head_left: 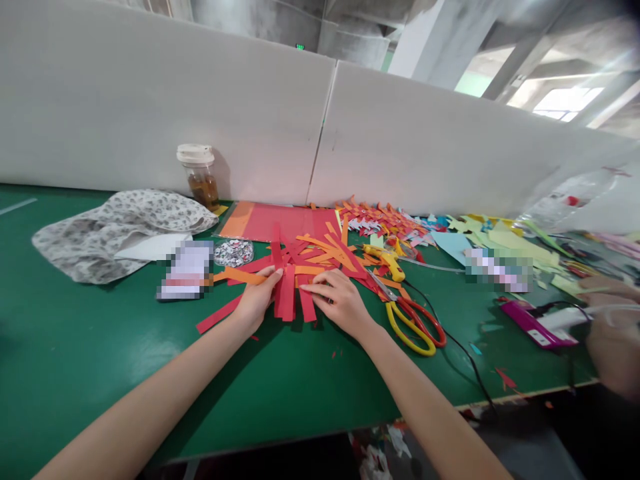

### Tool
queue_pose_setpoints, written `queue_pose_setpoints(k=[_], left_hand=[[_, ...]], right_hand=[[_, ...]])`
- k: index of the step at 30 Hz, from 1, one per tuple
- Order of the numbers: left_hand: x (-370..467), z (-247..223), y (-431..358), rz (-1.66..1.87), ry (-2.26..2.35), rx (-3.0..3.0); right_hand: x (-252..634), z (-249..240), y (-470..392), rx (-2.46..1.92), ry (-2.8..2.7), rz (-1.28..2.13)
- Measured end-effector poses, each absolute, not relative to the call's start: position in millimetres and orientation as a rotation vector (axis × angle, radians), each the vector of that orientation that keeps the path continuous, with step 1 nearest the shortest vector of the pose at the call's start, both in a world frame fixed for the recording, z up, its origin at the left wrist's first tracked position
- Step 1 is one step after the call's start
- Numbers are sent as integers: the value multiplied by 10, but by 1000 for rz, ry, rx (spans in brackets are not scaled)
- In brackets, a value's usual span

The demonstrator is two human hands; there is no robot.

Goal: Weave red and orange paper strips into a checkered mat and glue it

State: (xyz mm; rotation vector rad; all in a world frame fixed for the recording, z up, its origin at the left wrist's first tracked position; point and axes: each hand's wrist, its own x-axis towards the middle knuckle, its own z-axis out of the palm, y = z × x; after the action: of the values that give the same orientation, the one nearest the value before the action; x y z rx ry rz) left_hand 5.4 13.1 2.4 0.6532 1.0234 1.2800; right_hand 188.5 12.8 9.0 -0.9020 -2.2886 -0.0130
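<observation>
A loose heap of red and orange paper strips [285, 297] lies on the table between my hands, some upright and some fanned out. My left hand [257, 300] pinches strips at the left of the heap, with an orange strip [237, 275] sticking out past it. On the other side, my right hand [343, 301] has its fingertips closed on a red strip [307, 305]; its thumb is partly hidden. Large scissors [413, 327] with one yellow and one red handle lie right of that hand, blades against the strips. A yellow glue gun [385, 260] rests just behind them.
Red and orange sheets [285, 220] lie behind the heap. Left are a small bag [234, 253], phone [185, 270], patterned cloth [120, 227] and drink cup [200, 177]. Paper scraps [385, 220] cover the right. A blurred co-worker's hand [615, 333] is near a purple tool [535, 325].
</observation>
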Motion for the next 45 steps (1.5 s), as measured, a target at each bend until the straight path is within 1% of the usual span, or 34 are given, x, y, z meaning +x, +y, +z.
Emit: queue_pose_setpoints(k=[5,11,15,24,28,35,38,45], left_hand=[[60,-24,135,1271,1070,735],[78,-11,110,1248,1021,775],[75,43,78,1238,1000,757],[67,54,97,1228,977,704],[68,15,112,1231,976,742],[87,-31,112,1261,980,828],[86,-51,124,1242,957,861],[87,-28,107,1140,987,859]], right_hand=[[1875,94,124,-826,-2154,78],[1837,112,73,-943,-2001,342],[1820,131,73,-988,-1914,417],[1823,196,78,-1043,-1881,731],[1834,152,76,-1071,-1841,669],[1848,158,90,-1040,-1867,366],[1851,155,122,-1028,-1840,342],[1861,85,181,-1178,-1706,793]])
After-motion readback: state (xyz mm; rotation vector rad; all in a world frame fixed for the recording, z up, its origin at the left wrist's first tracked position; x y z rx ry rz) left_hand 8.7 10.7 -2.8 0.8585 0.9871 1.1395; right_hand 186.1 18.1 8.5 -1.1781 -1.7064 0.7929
